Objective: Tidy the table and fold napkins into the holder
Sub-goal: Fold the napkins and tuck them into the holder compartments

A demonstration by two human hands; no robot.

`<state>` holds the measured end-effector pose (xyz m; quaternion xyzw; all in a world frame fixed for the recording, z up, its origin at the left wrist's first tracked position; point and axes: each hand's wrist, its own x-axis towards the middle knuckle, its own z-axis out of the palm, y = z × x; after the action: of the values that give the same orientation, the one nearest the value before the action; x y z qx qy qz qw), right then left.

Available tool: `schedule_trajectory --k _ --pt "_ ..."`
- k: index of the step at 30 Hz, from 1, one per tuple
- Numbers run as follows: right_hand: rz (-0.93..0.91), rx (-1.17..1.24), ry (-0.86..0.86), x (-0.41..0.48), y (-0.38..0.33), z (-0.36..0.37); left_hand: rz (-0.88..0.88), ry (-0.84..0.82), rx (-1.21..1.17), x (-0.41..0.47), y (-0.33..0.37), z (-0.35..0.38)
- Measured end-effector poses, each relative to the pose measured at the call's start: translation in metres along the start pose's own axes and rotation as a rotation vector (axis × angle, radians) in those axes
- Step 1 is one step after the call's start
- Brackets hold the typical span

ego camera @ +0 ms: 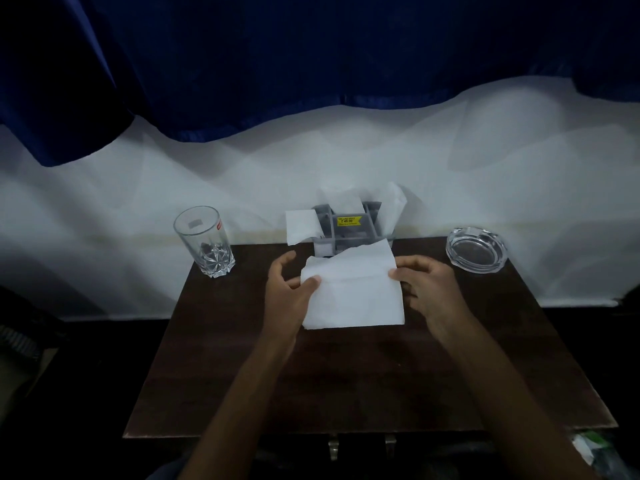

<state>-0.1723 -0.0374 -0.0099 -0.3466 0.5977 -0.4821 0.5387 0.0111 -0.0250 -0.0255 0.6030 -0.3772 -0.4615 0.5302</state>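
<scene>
A white paper napkin (pixel 353 292) lies partly folded on the dark wooden table (pixel 242 358), its far edge lifted. My left hand (pixel 287 289) pinches its left edge with the thumb on top. My right hand (pixel 426 285) grips its right edge. Just behind the napkin stands a grey plastic holder (pixel 349 233) with a yellow price sticker. Folded white napkins (pixel 389 206) stick up out of the holder, and one hangs over its left side.
A clear drinking glass (pixel 206 244) stands at the table's far left corner. At the far right corner sits a glass ashtray (pixel 476 249). A white cloth and dark blue curtain hang behind the table.
</scene>
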Motion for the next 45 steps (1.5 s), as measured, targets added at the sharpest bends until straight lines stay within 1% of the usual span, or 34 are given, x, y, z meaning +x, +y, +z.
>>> schedule_trajectory --k 3,6,10,12,15,18,24,28,30,34,36,37,39,42,43,45 --pt "-0.092 -0.038 0.089 0.002 0.001 0.001 0.036 0.027 0.052 0.0 -0.003 0.001" --pt "-0.172 -0.106 0.062 0.004 0.004 0.003 0.097 -0.015 0.196 0.002 -0.005 0.001" --pt "-0.156 -0.11 0.039 0.005 0.006 0.001 0.131 -0.057 0.277 0.003 -0.006 -0.002" --pt "-0.137 -0.112 0.029 0.005 0.005 -0.001 0.147 -0.05 0.304 0.004 -0.006 -0.002" --pt "-0.164 -0.171 0.012 0.006 0.006 0.0 0.177 -0.036 0.358 0.004 -0.007 -0.004" --pt "-0.201 -0.225 0.044 0.008 0.009 0.002 0.216 -0.019 0.435 0.004 -0.008 -0.004" --pt "-0.251 -0.306 0.085 0.01 0.012 0.0 0.262 -0.009 0.493 0.001 -0.006 -0.003" --pt "-0.269 -0.309 0.087 0.01 0.012 -0.001 0.264 -0.071 0.481 0.001 -0.007 -0.003" --pt "-0.267 -0.323 0.077 0.011 0.011 -0.001 0.263 -0.099 0.521 0.003 -0.009 -0.004" --pt "-0.258 -0.294 0.045 0.011 0.01 -0.001 0.265 -0.092 0.59 0.004 -0.01 -0.006" --pt "-0.26 -0.279 0.043 0.011 0.009 -0.002 0.283 -0.107 0.555 0.003 -0.007 -0.004" --pt "-0.256 -0.268 0.042 0.011 0.008 -0.002 0.256 -0.129 0.485 0.002 -0.005 -0.003" --pt "-0.226 -0.211 0.023 0.011 0.007 -0.002 0.114 -0.19 0.287 0.001 -0.001 0.0" --pt "-0.12 -0.036 -0.016 0.009 0.004 -0.001 -0.11 -0.244 0.029 0.001 0.001 0.004" --pt "-0.079 0.025 -0.032 0.008 0.003 -0.002 -0.15 -0.248 -0.019 0.0 0.002 0.005" --pt "0.017 0.131 -0.082 0.007 0.0 -0.004 -0.162 -0.214 -0.041 0.001 0.003 0.004"
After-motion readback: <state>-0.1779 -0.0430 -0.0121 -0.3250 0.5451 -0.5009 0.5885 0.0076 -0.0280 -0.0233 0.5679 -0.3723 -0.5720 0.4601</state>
